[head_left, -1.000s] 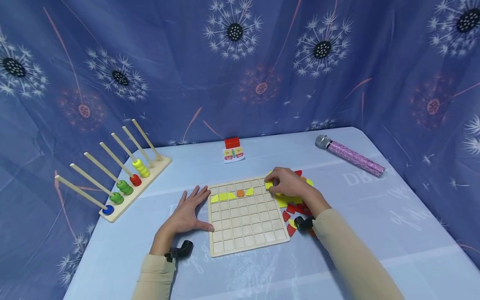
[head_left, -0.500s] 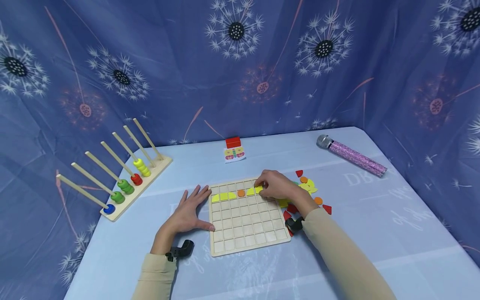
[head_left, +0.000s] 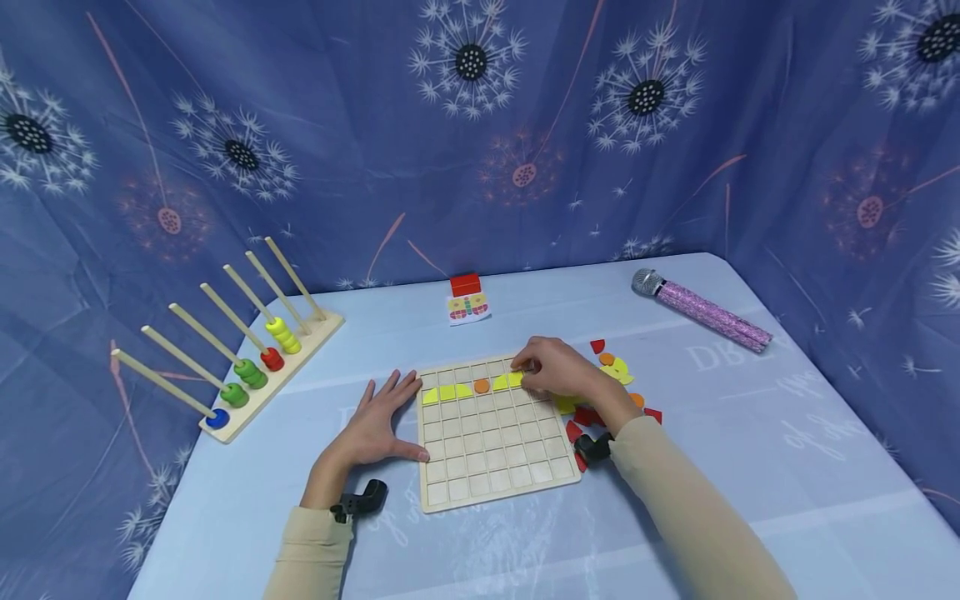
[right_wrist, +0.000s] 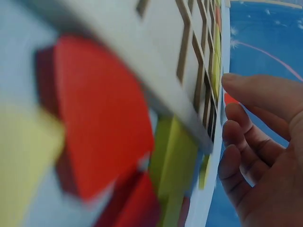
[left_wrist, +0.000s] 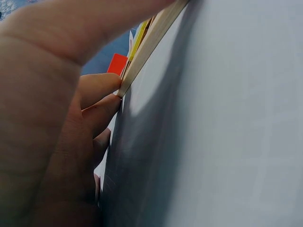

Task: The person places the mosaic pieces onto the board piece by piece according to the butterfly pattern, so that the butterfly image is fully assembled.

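A wooden grid board [head_left: 491,442] lies on the table. Along its second row from the far side sit yellow quarter-round tiles [head_left: 431,397], a yellow square tile [head_left: 447,392] and an orange round tile [head_left: 482,386]. My left hand [head_left: 375,427] is spread at the board's left edge; thumb and fingertips touch the rim, also seen in the left wrist view. Over the right part of that row, my right hand [head_left: 558,367] has curled fingers and thumb at another yellow square tile [head_left: 516,379]. In the right wrist view, the thumb tip meets a yellow edge; the finger contact is partly hidden.
Loose red, yellow and orange tiles [head_left: 617,371] lie right of the board, partly under my right forearm. A peg abacus [head_left: 273,375] stands at left. A pattern card [head_left: 468,309] leans by a red block [head_left: 465,285] at back; a pink microphone [head_left: 705,312] lies back right.
My right hand has moved left from the loose tiles onto the board, bringing a yellow square tile beside the right quarter-round one. It has barely shifted in the last half second. My left hand stays put.
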Demonstrator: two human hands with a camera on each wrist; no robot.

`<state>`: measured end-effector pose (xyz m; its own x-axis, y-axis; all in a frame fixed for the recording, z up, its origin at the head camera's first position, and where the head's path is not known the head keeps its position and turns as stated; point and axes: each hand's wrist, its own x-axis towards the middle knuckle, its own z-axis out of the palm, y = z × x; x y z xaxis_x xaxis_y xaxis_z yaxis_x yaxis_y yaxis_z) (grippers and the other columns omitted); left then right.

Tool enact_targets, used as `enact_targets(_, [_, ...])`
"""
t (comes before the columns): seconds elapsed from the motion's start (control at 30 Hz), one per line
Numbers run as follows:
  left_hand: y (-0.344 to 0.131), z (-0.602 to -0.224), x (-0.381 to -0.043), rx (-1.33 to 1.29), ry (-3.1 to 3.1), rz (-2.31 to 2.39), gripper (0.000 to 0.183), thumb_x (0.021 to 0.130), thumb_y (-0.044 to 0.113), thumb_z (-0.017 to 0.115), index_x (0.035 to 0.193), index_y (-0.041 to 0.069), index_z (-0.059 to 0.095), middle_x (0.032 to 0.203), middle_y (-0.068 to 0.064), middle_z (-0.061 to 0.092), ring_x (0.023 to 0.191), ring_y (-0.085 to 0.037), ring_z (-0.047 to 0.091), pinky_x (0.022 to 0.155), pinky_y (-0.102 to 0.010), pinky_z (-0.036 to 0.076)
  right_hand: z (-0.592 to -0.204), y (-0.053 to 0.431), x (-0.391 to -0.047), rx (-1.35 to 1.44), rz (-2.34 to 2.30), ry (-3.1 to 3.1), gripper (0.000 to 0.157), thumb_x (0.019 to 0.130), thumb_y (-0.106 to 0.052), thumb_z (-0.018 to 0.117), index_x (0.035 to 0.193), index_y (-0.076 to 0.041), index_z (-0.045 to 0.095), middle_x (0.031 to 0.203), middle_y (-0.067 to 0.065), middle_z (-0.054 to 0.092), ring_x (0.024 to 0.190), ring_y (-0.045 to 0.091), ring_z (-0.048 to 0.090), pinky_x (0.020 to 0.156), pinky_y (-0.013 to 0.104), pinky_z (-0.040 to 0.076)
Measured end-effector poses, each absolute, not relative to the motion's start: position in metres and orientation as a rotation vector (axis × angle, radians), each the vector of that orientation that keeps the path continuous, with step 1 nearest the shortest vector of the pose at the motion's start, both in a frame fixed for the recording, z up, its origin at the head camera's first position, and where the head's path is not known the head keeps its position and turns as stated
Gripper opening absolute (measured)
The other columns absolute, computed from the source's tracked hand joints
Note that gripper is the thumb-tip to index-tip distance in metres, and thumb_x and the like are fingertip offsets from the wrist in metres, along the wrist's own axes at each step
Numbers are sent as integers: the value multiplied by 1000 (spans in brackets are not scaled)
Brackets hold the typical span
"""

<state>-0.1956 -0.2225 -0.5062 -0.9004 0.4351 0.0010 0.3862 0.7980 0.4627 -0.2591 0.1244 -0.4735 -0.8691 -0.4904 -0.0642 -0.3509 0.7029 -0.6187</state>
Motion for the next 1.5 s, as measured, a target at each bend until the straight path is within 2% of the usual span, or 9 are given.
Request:
enact_targets(0.3, [-223, -506, -195, 642, 2876, 695, 128, 50, 77, 76, 152, 14, 31, 158, -1, 21, 145, -26, 6, 114, -53, -4, -471, 168, -261, -608, -1038, 2701, 23, 88, -15, 70, 110, -12, 72, 94, -3, 61, 73, 18, 54, 62, 32, 49])
enact_targets(0.4, [-223, -506, -195, 652, 2880, 703, 128, 50, 76, 77, 151, 13, 32, 158, -2, 22, 145, -28, 7, 113, -54, -3, -472, 183, -263, -556, -1044, 2732, 23, 87, -15, 71, 110, -12, 72, 93, -2, 61, 80, 18, 53, 65, 32, 49])
enact_targets(0.83, [-224, -508, -196, 653, 2872, 702, 128, 50, 77, 76, 152, 15, 31, 158, 1, 20, 146, -25, 6, 114, -53, -3, -477, 215, -269, -367, -1041, 2772, 25, 89, -12, 67, 113, -8, 71, 99, 5, 62, 88, 24, 52, 77, 37, 50])
enact_targets(1.0, [-224, -509, -197, 656, 2869, 715, 128, 50, 77, 76, 152, 15, 31, 158, 1, 20, 146, -25, 6, 114, -52, -4, -478, 228, -265, -389, -1017, 2762, 24, 89, -11, 66, 112, -7, 71, 96, 4, 62, 86, 23, 53, 76, 36, 50])
enact_targets(1.27, [-223, -507, -197, 665, 2863, 713, 127, 51, 76, 77, 152, 14, 30, 158, 1, 20, 146, -25, 5, 114, -52, -4, -475, 251, -253, -399, -987, 2762, 24, 87, -7, 67, 110, -6, 71, 101, 6, 65, 87, 24, 53, 77, 37, 50])
enact_targets(1.5, [-223, -507, -196, 664, 2872, 715, 128, 50, 77, 76, 152, 14, 31, 158, 1, 21, 145, -26, 6, 114, -53, -4, -481, 265, -245, -364, -974, 2731, 29, 85, -10, 70, 114, -7, 70, 108, 8, 64, 95, 25, 54, 85, 43, 49])
